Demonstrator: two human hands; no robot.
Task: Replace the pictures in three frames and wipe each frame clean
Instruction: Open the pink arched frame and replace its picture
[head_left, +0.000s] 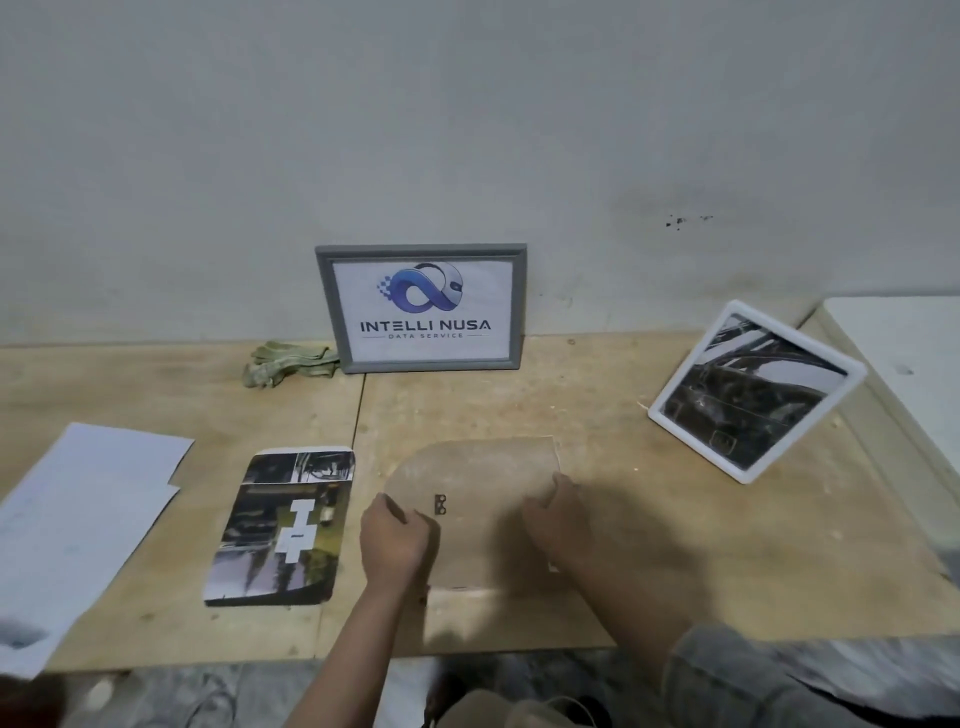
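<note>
A brown backing board (475, 483) with a small metal hanger lies flat on the wooden table (623, 519), face down. My left hand (396, 540) grips its left edge and my right hand (558, 512) grips its right edge near the upper corner. A loose dark photo print (283, 525) lies flat just left of the board. A grey frame (422, 307) holding a logo picture leans against the wall behind. A white frame (753, 392) with a dark picture stands tilted at the right. A crumpled greenish cloth (285, 362) lies left of the grey frame.
White paper sheets (78, 525) are spread at the table's left end, overhanging the front edge. A white surface (904, 358) adjoins the table at the far right. The wall runs close behind the frames.
</note>
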